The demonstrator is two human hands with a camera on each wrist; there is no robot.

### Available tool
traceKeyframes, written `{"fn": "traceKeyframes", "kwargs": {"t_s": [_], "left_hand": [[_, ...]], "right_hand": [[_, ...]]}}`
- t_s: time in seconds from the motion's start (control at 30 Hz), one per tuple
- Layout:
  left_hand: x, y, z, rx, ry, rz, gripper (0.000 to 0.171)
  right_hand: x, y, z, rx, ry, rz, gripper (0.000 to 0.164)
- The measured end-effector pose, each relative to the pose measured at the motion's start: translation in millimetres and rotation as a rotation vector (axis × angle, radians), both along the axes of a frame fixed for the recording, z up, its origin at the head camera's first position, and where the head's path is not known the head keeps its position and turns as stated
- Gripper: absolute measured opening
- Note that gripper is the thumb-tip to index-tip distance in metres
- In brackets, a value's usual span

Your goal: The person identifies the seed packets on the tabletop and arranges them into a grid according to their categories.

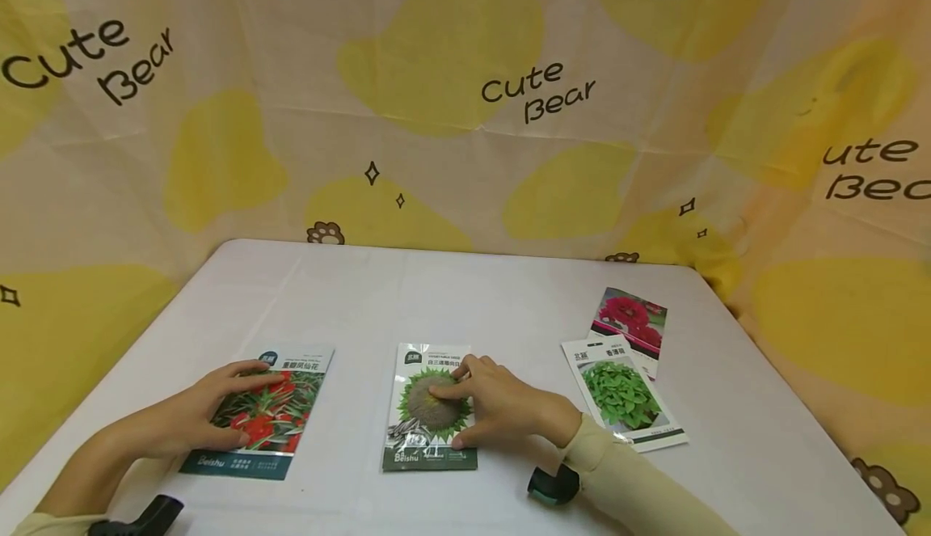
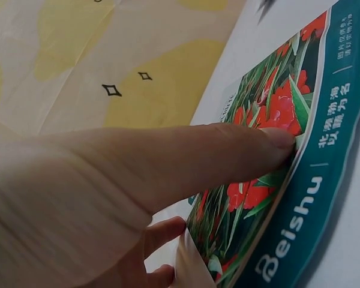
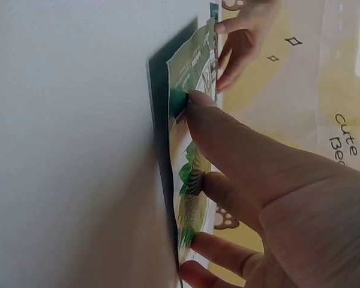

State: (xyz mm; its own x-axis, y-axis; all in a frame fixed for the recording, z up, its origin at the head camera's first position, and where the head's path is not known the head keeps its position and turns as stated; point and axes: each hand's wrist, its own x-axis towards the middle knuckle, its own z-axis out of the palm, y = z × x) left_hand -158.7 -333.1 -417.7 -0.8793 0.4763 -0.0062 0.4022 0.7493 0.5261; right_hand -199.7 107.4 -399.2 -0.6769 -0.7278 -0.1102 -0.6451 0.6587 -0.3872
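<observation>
My left hand (image 1: 185, 415) rests on a seed packet with red flowers (image 1: 272, 419) and a teal bottom band. In the left wrist view its thumb (image 2: 228, 150) presses on the printed face, and other fingers show by the packet's side edge. Toward the middle of the table, my right hand (image 1: 502, 407) touches a sunflower seed packet (image 1: 414, 431) with a green bottom band. Its index finger reaches onto the flower head, and the thumb lies at the lower right edge. In the right wrist view, thumb and fingertips meet the packet's face (image 3: 192, 180), with a dark strip along its table side.
To the right, a packet with green leaves (image 1: 621, 394) partly overlaps one with dark pink flowers (image 1: 633, 318). They lie on the white tabletop (image 1: 465, 301). A yellow patterned cloth (image 1: 436, 51) hangs behind the table's far edge.
</observation>
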Motion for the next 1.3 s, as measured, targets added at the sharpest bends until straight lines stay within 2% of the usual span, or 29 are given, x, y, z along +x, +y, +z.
{"fn": "traceKeyframes", "kwargs": {"t_s": [0.33, 0.6, 0.83, 1.3], "left_hand": [[0.4, 1.0, 1.5, 0.018, -0.062, 0.006, 0.075], [0.4, 1.5, 1.2, 0.002, -0.035, 0.004, 0.074], [0.8, 0.2, 0.3, 0.009, -0.068, 0.006, 0.074], [-0.7, -1.6, -2.4, 0.002, -0.026, 0.016, 0.073]], "right_hand": [[2.9, -18.0, -1.2, 0.012, 0.022, 0.006, 0.077], [7.8, -32.8, -0.6, 0.034, 0.068, 0.018, 0.078], [10.7, -43.5, -2.3, 0.049, 0.114, 0.033, 0.078], [13.5, -55.0, -1.6, 0.073, 0.147, 0.039, 0.079]]}}
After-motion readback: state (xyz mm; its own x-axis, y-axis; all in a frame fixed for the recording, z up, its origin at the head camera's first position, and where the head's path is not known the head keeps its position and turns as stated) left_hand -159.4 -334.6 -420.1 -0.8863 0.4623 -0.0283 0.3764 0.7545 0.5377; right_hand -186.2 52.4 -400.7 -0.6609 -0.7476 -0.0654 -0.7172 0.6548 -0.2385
